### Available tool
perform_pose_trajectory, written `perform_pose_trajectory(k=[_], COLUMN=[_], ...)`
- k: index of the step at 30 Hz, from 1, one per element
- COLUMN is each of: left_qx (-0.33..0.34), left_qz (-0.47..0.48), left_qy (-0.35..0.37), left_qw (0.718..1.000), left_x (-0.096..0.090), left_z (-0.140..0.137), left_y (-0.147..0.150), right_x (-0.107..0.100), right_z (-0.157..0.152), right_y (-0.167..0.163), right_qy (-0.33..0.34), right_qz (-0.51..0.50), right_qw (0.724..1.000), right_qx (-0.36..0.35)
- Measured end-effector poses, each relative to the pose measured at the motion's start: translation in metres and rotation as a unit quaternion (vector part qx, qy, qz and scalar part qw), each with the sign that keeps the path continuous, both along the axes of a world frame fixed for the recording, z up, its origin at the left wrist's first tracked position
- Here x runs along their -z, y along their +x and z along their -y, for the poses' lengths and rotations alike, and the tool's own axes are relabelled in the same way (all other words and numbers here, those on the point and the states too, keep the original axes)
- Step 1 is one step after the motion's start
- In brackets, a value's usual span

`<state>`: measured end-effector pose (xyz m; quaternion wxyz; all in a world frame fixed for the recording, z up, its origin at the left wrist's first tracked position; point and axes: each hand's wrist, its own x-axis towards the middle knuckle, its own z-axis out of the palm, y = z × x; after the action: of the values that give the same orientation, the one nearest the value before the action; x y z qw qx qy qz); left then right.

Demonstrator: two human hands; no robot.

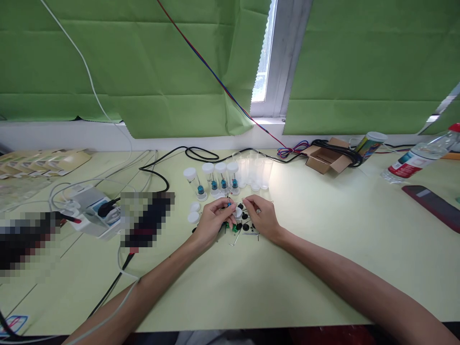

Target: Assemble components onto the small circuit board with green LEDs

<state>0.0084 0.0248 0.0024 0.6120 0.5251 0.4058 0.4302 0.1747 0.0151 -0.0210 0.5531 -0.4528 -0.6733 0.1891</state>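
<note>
Slanting in from lower left, pinching a small blue piece with thin stem (pixel 229 204) in the left hand (pixel 212 219) at frame centre; curling the right hand (pixel 264 215) alongside, cannot tell if gripping anything

Table (pixel 316 273), pale yellow-green | centre: four capped tubes (pixel 193 181), translucent tubes (pixel 266 173), loose white caps (pixel 193 218); small black and green parts (pixel 246 227), perhaps hardware, partly hidden | left: white socket block (pixel 83 196) | right: open carton (pixel 319 164), labelled bottle (pixel 413 164), red-edged dark device (pixel 431 207)
</note>
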Motion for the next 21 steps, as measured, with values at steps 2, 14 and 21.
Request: perform_pose_trajectory(k=[2,14,21], left_qx=[0.003,-0.006,-0.010], left_qz=[-0.002,0.006,0.015], left_qy=[0.004,-0.010,-0.019], left_qw=[1.000,1.000,1.000], left_x=[0.0000,-0.0018,-0.0040], left_z=[0.0001,-0.0002,-0.0004], left_y=[0.0002,-0.0002,0.0004], right_x=[0.0006,0.0018,0.0004], right_z=[0.0002,0.0012,0.0029], right_y=[-0.0001,0.0004,0.0015], right_qy=[0.000,0.006,0.023], right_qz=[-0.008,-0.026,-0.024], right_qw=[1.000,1.000,0.999], right_qx=[0.002,-0.015,-0.041])
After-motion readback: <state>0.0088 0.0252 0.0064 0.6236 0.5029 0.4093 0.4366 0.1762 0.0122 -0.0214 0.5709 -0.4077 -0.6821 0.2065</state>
